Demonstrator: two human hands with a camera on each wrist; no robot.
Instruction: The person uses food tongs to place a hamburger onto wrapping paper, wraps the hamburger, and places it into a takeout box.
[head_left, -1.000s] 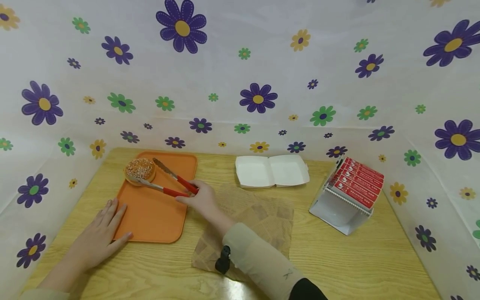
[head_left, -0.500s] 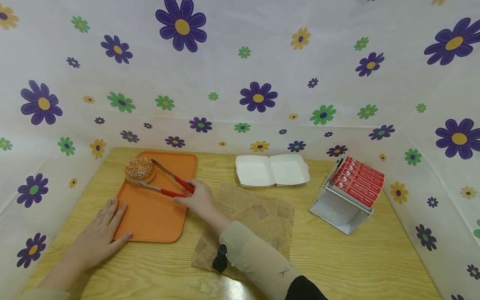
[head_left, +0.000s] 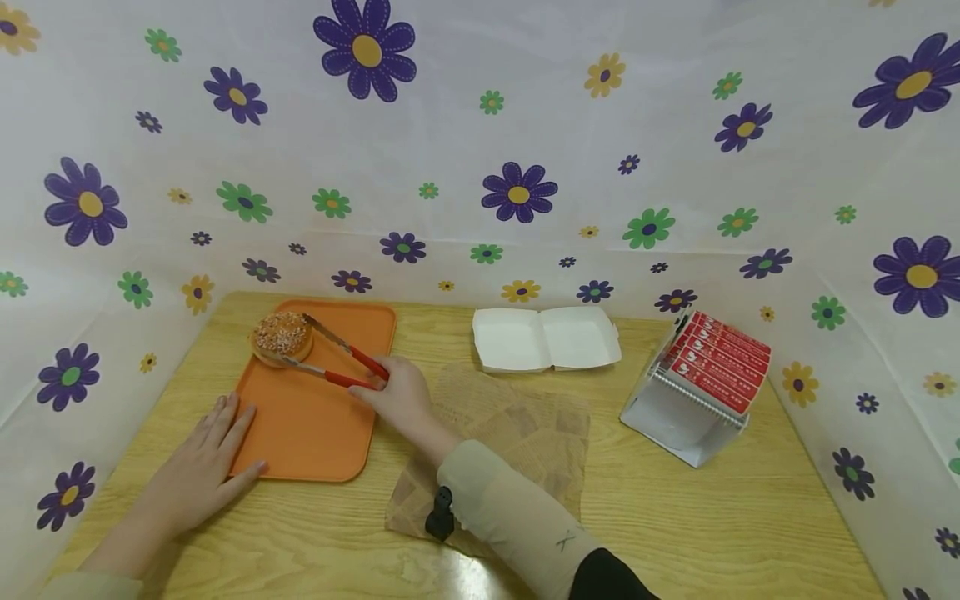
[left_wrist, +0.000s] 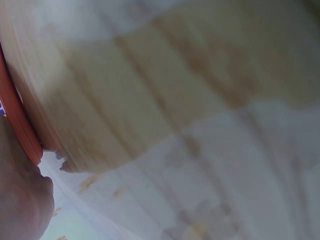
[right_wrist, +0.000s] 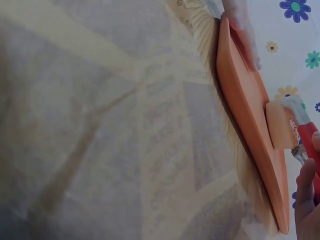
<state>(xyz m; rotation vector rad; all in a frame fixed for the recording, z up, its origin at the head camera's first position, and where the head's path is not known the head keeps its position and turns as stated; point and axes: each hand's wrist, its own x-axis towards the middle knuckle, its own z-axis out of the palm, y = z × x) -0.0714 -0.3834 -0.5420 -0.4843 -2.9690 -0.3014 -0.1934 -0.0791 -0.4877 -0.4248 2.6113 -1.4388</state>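
We see the bun (head_left: 281, 340), topped with pale sprinkles, at 11 o'clock on the orange tray (head_left: 307, 429), taking 12 o'clock as the far side. The tongs (head_left: 369, 364) reach it from 4 o'clock with their 2 arms spread, 1 metal tip by the bun's 1 o'clock side and the other by its 6 o'clock edge; we cannot tell how firmly they press.

At the tray's 3 o'clock edge is the right hand (head_left: 402, 406), its fingers curled round the red handles. At the tray's 8 o'clock edge rests the left hand (head_left: 197, 468), its fingers straight and the thumb spread away from them.

From the tray, we find a sheet of brown printed paper (head_left: 525, 433) at 4 o'clock, partly under the beige right sleeve (head_left: 510, 508). An open white box (head_left: 581, 337), its 2 halves side by side, sits between 2 and 3 o'clock. Farther off at 3 o'clock stands a white holder (head_left: 671, 427) bearing red packets (head_left: 720, 362). All of these are on the wood-grained bench (head_left: 690, 525), and a white flowered sheet (head_left: 427, 142) rises behind it at 12 o'clock.
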